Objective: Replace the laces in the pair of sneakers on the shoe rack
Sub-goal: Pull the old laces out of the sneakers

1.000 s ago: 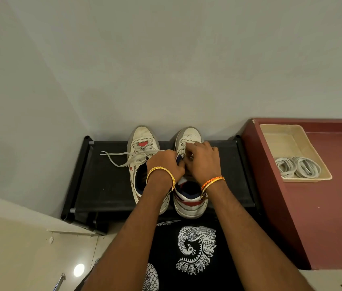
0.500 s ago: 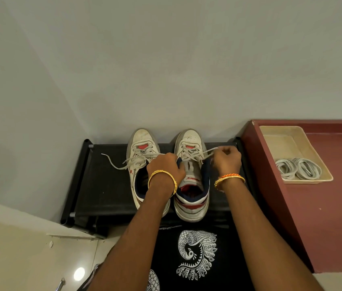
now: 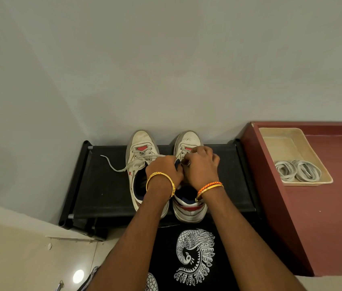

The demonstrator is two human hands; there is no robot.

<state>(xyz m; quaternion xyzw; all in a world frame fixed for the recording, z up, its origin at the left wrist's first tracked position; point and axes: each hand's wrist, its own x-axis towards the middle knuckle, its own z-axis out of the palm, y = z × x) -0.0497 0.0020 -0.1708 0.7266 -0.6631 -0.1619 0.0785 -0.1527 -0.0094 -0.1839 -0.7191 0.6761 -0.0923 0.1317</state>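
Note:
Two white sneakers with red and navy trim stand side by side on the black shoe rack (image 3: 103, 185), toes to the wall. The left sneaker (image 3: 139, 148) has a loose grey-white lace (image 3: 111, 164) trailing out to the left. My left hand (image 3: 163, 169) grips the navy tongue edge of the right sneaker (image 3: 189, 208). My right hand (image 3: 201, 164) is curled over that shoe's lacing, fingers pinching at the lace near the upper eyelets. The lace under my hands is hidden.
A maroon cabinet (image 3: 323, 217) stands right of the rack. On it sits a beige tray (image 3: 287, 141) holding two coiled white laces (image 3: 298, 171). A grey wall is close behind the shoes. Tiled floor lies at lower left.
My right hand, which had pulled a lace end out to the right, has come back to the middle of the right sneaker beside my left hand. The left hand has stayed put.

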